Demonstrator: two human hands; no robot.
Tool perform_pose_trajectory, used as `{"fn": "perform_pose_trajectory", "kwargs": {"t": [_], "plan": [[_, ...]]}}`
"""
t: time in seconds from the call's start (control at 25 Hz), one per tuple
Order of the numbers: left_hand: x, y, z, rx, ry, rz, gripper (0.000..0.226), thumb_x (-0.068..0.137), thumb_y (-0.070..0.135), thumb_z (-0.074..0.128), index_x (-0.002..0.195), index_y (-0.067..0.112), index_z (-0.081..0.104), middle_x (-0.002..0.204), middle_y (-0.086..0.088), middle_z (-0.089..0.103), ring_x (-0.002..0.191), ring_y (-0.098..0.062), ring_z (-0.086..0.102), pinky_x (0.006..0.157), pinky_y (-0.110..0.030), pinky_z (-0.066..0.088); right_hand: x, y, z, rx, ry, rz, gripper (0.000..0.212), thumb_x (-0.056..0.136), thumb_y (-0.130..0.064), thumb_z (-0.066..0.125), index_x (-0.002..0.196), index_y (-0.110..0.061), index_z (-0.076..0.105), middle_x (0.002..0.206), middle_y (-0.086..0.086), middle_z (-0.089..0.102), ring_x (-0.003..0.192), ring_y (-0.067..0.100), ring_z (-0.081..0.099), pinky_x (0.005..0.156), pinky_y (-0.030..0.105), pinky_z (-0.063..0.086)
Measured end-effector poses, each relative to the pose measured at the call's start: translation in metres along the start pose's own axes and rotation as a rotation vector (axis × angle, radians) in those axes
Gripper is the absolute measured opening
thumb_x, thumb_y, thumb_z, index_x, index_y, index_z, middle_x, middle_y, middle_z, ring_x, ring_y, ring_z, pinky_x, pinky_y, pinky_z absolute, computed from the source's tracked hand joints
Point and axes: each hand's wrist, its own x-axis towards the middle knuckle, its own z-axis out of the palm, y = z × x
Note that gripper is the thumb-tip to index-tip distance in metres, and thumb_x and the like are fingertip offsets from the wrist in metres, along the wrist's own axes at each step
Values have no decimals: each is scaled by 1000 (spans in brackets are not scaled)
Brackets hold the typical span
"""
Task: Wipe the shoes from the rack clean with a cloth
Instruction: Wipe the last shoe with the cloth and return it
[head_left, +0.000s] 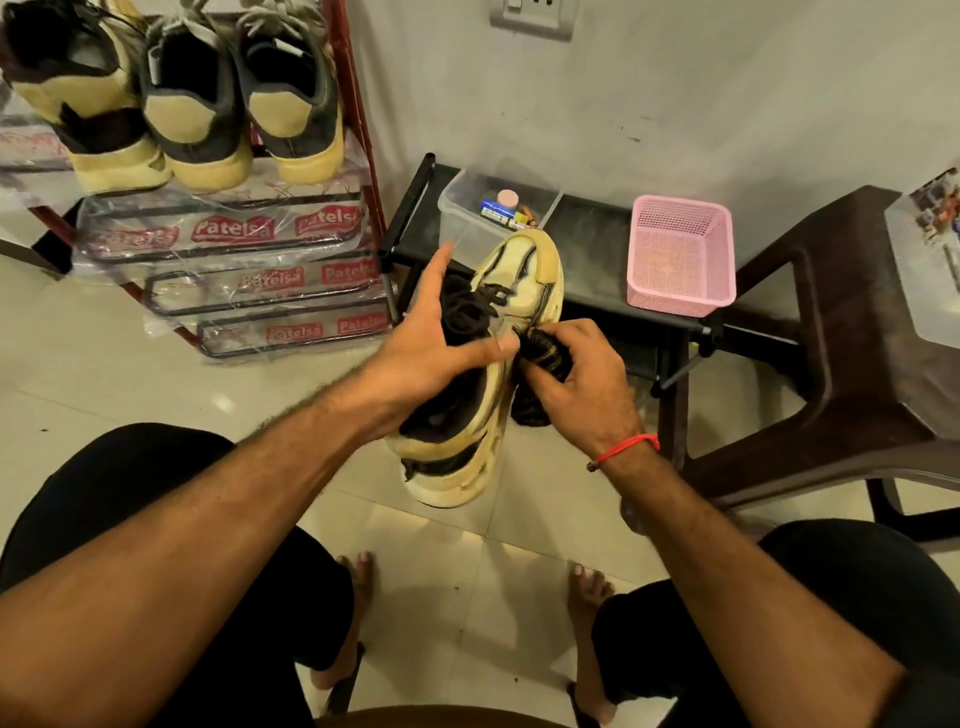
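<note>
Left hand (441, 338) steadies a cream shoe (483, 374) in mid-air, fingers spread, while right hand (576, 384) clenches a dark cloth (543, 356) against its side to wipe.

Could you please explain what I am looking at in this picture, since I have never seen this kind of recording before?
There is no machine here. A person wears a wide-angle camera on the head, so you look down along their own arms while they sit.

The left hand steadies a cream and black shoe, held in the air above the tiled floor, toe pointing away. The right hand grips a dark cloth bunched against the shoe's side.

At upper left, a shoe rack carries three more shoes on its top shelf; the lower shelves are wrapped in printed plastic.

Behind the held shoe is a low black stand with a clear plastic box of small items and a pink basket. A brown chair stands on the right.
</note>
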Motion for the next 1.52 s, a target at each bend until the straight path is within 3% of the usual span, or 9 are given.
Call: {"fn": "perform_pose_trajectory", "kwargs": {"t": [0.12,0.24,0.36,0.56,0.76,0.96,1.16,1.32,1.52], "plan": [[6,-5,-1,314,-5,178,112,84,0,79,163,32,7,145,29,36,121,31,36,106,-3,32,-5,0,10,10,-60,38,24,87,-19,74,109,-15,69,103,-3,56,93,8,55,79,1,37],[7,-2,-7,291,95,249,104,85,-2,77,163,29,16,156,11,41,140,7,40,118,-26,37,-5,-6,11,76,-120,22,32,87,-21,75,116,-21,63,112,-5,62,102,6,59,88,10,44],[4,5,-8,219,183,279,95,88,-15,66,161,28,24,139,23,51,123,17,51,104,-13,45,-2,-14,0,186,-192,-1,41,87,-20,76,121,-25,54,115,-12,64,110,1,60,94,13,48],[4,4,-9,61,291,220,91,86,-23,52,152,38,41,127,30,53,123,-5,62,89,-23,58,12,-8,-24,-58,137,-301,44,88,-15,74,129,-5,60,131,8,54,123,12,50,110,22,40],[1,-3,2,91,214,210,88,87,-22,55,152,36,43,137,14,59,121,3,61,97,-28,57,18,-1,-22,-95,187,-255,43,86,-4,72,127,-5,61,129,10,56,121,19,52,110,31,41],[-1,-5,11,153,150,240,90,85,-24,53,152,35,43,138,20,56,127,4,56,102,-31,54,30,17,-36,-200,177,-248,40,84,3,68,122,-6,62,125,11,59,118,28,53,107,44,44],[-1,-8,10,150,123,270,88,86,-24,55,151,33,44,141,16,56,131,-2,55,99,-32,57,17,2,-18,-250,62,-345,42,80,3,66,121,-6,62,124,12,60,115,28,53,107,32,40],[-1,-10,8,203,115,290,90,85,-24,56,152,35,44,144,12,56,132,0,54,103,-29,53,36,18,-38,-202,222,-202,34,83,3,66,115,-7,63,118,11,60,111,29,55,102,44,46],[1,-11,7,173,108,270,91,83,-25,53,150,37,48,144,12,57,134,-4,53,105,-39,54,31,19,-27,-256,109,-260,35,81,4,67,114,-7,64,117,11,61,110,26,54,103,30,40]]}}
